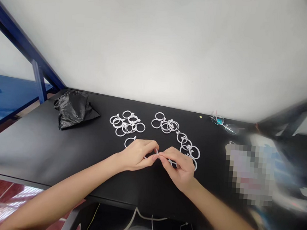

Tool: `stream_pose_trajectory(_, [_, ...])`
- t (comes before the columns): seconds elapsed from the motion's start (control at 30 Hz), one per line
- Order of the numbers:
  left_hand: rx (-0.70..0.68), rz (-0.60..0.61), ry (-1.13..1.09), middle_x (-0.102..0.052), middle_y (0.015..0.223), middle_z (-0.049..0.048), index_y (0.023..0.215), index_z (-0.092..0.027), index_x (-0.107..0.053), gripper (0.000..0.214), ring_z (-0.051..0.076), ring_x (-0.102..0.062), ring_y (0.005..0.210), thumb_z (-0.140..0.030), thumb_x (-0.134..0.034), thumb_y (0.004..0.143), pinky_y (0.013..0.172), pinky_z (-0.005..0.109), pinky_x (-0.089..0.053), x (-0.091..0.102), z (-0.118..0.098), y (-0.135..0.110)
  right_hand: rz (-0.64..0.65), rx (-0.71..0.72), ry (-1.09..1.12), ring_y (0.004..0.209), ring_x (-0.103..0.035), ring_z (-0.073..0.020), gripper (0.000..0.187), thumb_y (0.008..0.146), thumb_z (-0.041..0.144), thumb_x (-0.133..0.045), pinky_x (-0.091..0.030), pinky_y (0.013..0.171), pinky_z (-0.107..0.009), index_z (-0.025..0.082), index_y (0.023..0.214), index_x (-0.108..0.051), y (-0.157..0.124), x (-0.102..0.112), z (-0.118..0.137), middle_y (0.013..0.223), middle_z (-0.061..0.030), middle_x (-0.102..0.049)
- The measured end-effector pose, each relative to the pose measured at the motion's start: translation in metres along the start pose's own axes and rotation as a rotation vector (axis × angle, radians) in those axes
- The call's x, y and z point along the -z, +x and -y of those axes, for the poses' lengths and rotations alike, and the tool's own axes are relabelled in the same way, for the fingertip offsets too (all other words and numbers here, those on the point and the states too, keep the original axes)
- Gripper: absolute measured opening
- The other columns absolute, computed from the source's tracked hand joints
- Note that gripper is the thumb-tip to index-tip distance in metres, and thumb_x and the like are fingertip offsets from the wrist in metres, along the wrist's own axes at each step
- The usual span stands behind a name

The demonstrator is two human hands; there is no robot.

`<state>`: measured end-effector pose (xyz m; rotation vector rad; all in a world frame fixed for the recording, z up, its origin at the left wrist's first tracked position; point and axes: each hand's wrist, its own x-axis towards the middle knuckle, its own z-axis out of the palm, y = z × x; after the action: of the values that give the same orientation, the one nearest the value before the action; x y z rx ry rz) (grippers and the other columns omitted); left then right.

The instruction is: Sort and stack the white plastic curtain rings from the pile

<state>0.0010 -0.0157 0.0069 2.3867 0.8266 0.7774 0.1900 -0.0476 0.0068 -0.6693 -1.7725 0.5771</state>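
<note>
My left hand [139, 154] is closed around a white plastic ring [156, 151], partly hidden by the fingers, just above the table's front half. Against it, my right hand [178, 165] pinches at the ring's edge, its thumb and forefinger meeting the left fingertips. Any small part between those fingertips is too hidden to make out. Similar rings with small knob-like tabs lie in a left group [128, 123], a middle group [166, 123] and a right group [189, 148] partly behind my right hand. One single ring [126, 141] rests beside my left hand.
A crumpled black plastic bag [74, 109] sits at the left of the black table [98, 174]. Eyeglasses [230, 129] lie at the back right, near a blurred, pixelated object [249, 175]. Behind rises a white wall [158, 51]; white cables [152, 219] hang below the front edge.
</note>
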Motion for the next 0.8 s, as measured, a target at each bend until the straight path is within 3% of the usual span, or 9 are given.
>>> stream_pose_trajectory(0.1, [-0.019,-0.089,0.291,-0.056,0.071,0.0026,0.085,-0.016,-0.055,0.034,0.016,-0.05,0.066,-0.041,-0.036,0.098,0.063,0.029,-0.041,0.003,0.008,0.003,-0.047,-0.056,-0.081,0.072,-0.067,-0.0164,0.031,0.083,-0.001,-0.061,-0.055,0.065,-0.031,0.022,0.103,-0.069,-0.003,0.002,-0.004,0.084,-0.004,-0.072])
stream_pose_trajectory(0.2, [-0.001,-0.076,0.504,-0.059,0.08,0.0062,0.084,-0.015,-0.059,0.036,0.021,-0.053,0.077,-0.047,-0.047,0.094,0.074,0.035,-0.044,0.004,0.017,0.005,-0.072,-0.089,-0.121,0.078,-0.069,-0.0176,0.029,0.084,0.0,-0.06,-0.056,0.07,-0.032,0.022,0.1,-0.069,-0.004,0.006,-0.009,0.088,-0.0041,-0.073])
stream_pose_trajectory(0.4, [0.075,-0.052,0.679,-0.062,0.09,0.0088,0.094,-0.015,-0.066,0.021,0.026,-0.055,0.091,-0.03,-0.052,0.092,0.09,0.044,-0.042,0.005,0.031,0.003,-0.095,-0.12,-0.241,0.075,-0.068,-0.0173,0.02,0.086,0.007,-0.059,-0.056,0.067,-0.032,0.021,0.096,-0.069,0.005,0.012,-0.019,0.087,-0.0048,-0.072])
stream_pose_trajectory(0.6, [0.167,-0.106,0.693,-0.062,0.095,0.0108,0.089,-0.017,-0.064,0.01,0.029,-0.054,0.095,-0.021,-0.057,0.085,0.095,0.05,-0.041,0.019,0.035,0.0,0.133,-0.22,-0.462,0.101,-0.066,-0.0246,0.017,0.088,0.019,-0.06,-0.056,0.087,-0.043,0.023,0.102,-0.068,0.019,0.021,-0.043,0.111,-0.008,-0.068])
stream_pose_trajectory(0.8, [0.198,-0.159,0.604,-0.061,0.093,0.0083,0.092,-0.017,-0.061,0.01,0.026,-0.056,0.093,-0.025,-0.058,0.088,0.091,0.046,-0.043,0.023,0.033,0.001,0.347,-0.129,-0.725,0.12,-0.056,-0.0313,0.033,0.089,0.021,-0.06,-0.047,0.102,-0.052,0.019,0.122,-0.063,0.043,0.016,-0.06,0.133,-0.0147,-0.058])
